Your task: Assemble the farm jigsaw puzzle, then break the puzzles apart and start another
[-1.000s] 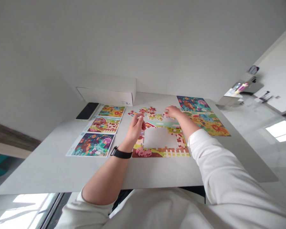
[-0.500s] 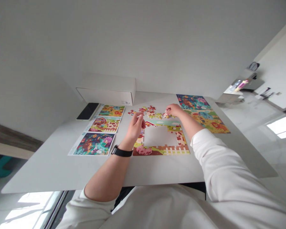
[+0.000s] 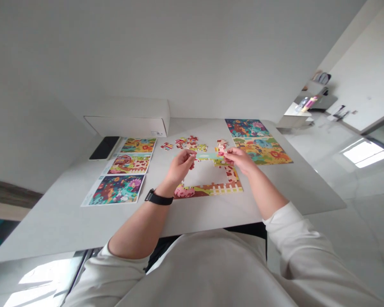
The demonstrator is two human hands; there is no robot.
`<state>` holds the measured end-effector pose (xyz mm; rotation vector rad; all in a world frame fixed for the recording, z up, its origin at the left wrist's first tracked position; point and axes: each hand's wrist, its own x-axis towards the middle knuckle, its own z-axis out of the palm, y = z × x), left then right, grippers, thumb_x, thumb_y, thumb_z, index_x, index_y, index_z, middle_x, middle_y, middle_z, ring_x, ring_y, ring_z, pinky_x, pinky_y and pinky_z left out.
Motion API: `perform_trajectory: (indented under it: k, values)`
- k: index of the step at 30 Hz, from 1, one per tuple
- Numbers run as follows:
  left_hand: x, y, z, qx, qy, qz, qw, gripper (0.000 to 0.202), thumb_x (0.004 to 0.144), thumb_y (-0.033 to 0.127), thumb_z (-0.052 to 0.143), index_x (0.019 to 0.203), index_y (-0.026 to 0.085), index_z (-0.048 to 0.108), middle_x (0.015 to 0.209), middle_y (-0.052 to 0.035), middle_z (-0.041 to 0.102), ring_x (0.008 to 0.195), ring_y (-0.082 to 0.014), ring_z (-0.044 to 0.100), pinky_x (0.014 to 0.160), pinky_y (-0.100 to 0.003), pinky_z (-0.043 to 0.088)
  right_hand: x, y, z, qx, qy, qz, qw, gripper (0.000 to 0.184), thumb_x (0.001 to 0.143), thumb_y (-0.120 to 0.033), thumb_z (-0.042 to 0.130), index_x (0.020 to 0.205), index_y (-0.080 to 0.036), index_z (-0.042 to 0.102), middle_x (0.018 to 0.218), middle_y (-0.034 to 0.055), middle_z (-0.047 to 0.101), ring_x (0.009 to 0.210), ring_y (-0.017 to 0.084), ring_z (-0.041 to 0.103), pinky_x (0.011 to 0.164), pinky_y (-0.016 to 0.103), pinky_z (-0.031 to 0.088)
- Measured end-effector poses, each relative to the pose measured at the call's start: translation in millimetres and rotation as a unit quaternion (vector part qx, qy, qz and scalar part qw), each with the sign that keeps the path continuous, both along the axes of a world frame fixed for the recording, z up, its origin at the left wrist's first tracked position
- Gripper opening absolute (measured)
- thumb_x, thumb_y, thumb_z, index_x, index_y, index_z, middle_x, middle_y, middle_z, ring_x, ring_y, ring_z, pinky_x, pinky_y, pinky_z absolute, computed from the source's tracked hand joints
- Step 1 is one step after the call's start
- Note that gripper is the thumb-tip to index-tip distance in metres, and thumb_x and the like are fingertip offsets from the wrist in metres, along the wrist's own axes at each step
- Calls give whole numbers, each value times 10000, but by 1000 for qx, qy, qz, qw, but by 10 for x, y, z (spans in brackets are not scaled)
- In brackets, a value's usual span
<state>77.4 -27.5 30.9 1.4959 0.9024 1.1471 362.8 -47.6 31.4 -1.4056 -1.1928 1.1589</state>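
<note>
A half-built farm jigsaw lies on the white table in front of me, its frame joined and its middle bare. My left hand, with a black watch on the wrist, and my right hand hover just above the puzzle's top edge. Both are pinched on the ends of a joined strip of pale sky pieces held between them. Several loose pieces lie just beyond the hands.
Three picture cards lie in a column on the left. Two finished puzzles lie at the right. A white box stands against the wall, with a black phone beside it. The table's right edge drops to a glossy floor.
My right hand has drawn back from the loose pieces toward me. Both hands have come together and now hold a strip of sky pieces between them. The view has shifted slightly.
</note>
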Motion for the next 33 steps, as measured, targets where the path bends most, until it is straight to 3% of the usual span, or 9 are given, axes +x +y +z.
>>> perform_trajectory:
  k: [5,9,12,15,18,20,23,28,33]
  values:
    - [88,-13,-136,1,33,-39,999,337,881,482,748,1021,187,668,753,0,674,682,-136,666,628,-250,541,2,-143,-153,-33,4,0,999,445,649,-538,897,829,-237,623,845,1,762,709,154,667,579,239,464]
    - [120,-27,-186,10,62,-41,997,329,864,480,753,1005,190,688,787,-22,718,704,-149,693,650,-265,557,116,-84,-169,-23,-6,-18,1000,431,666,-548,877,861,-232,659,908,17,791,679,137,637,580,239,467]
    - [101,-36,-100,14,95,-2,995,308,905,502,708,926,195,682,683,-10,688,602,-135,637,586,-244,499,195,-45,-149,-13,-13,-34,999,432,692,-576,856,873,-233,664,958,29,803,678,131,625,587,239,467]
    - [104,-18,79,15,104,53,993,384,940,544,684,773,207,602,566,12,603,492,-113,530,498,-228,393,221,-36,-121,-16,-17,-48,999,412,724,-579,835,891,-238,673,967,29,809,691,135,629,593,237,469]
    - [201,32,234,25,83,52,995,473,966,586,660,703,207,558,547,13,561,490,-106,514,502,-227,397,195,-47,-91,-21,-10,-58,998,374,733,-547,837,876,-238,682,947,21,813,680,126,625,588,225,464]
    - [317,71,254,22,61,37,997,432,961,567,675,748,201,586,583,7,584,526,-110,547,529,-222,441,166,-59,-79,-17,-1,-52,999,363,729,-534,850,859,-236,689,927,15,812,657,115,611,579,219,459]
    - [488,101,128,8,30,15,999,289,883,456,762,898,198,632,710,1,647,622,-123,618,560,-216,503,126,-78,-88,-6,8,-34,999,380,716,-550,869,846,-236,698,895,6,806,634,109,595,574,220,456]
    - [540,69,-194,-39,36,22,998,344,823,390,782,1067,192,642,873,-15,690,753,-145,700,608,-234,565,60,-89,-144,-11,11,3,1000,425,703,-595,882,827,-237,690,886,5,810,630,123,608,555,237,442]
    - [468,52,-256,-47,51,14,998,352,851,381,778,1112,190,641,933,-34,717,785,-160,725,619,-254,585,-20,-99,-165,-27,15,40,999,455,677,-612,893,833,-233,698,888,12,812,633,126,608,586,249,462]
